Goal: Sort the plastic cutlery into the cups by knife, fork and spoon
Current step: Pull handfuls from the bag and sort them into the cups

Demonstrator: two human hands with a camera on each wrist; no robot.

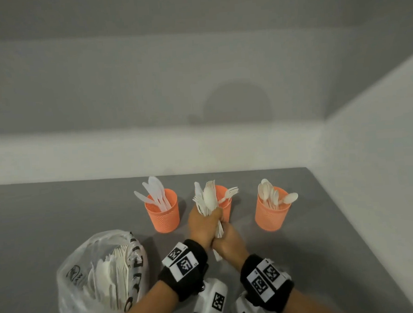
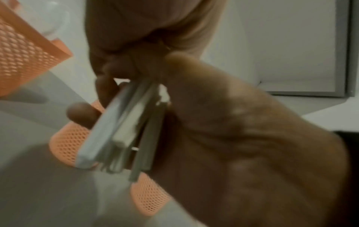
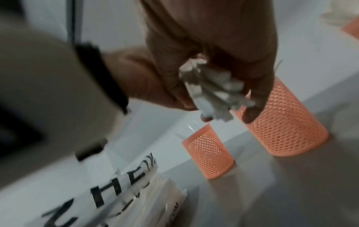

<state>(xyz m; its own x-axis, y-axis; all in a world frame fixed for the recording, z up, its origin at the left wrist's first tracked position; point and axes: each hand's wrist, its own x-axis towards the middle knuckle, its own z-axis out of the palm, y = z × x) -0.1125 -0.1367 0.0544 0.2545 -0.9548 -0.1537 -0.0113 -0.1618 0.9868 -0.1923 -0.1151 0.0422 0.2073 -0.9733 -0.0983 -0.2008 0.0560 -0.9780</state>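
Hands: my left hand [image 1: 203,225] is wrapped tight round a mixed bundle of cutlery [image 1: 207,201], fist closed about the middle of the handles; my right hand [image 1: 227,242] sits just below and against it, fingers curled round the lower handle ends.
Grip detail: from my left wrist, the flat handle ends [image 2: 124,130] fan out between my curled fingers; from my right wrist, the same cut ends [image 3: 213,92] splay out of my right palm.
Bundle: white, thin, matte plastic; a spoon bowl, fork tines and a knife blade stick up above my left fist.
Position: I hold the bundle upright, in front of the middle cup [image 1: 224,203] and partly hiding it.
Cups: three orange cylinders with a fine mesh wall, standing in a row on the grey worktop [image 1: 326,233].
Left cup [image 1: 163,212]: white knives, blades up, leaning.
Middle cup contents: forks, one leaning out to the right.
Right cup [image 1: 271,210]: white spoons, bowls up, well apart from my hands.
Bag [image 1: 99,279]: crinkled translucent plastic with black lettering, lying near my left forearm, more white cutlery inside.
Wrists: black bands with white marker tags on both.
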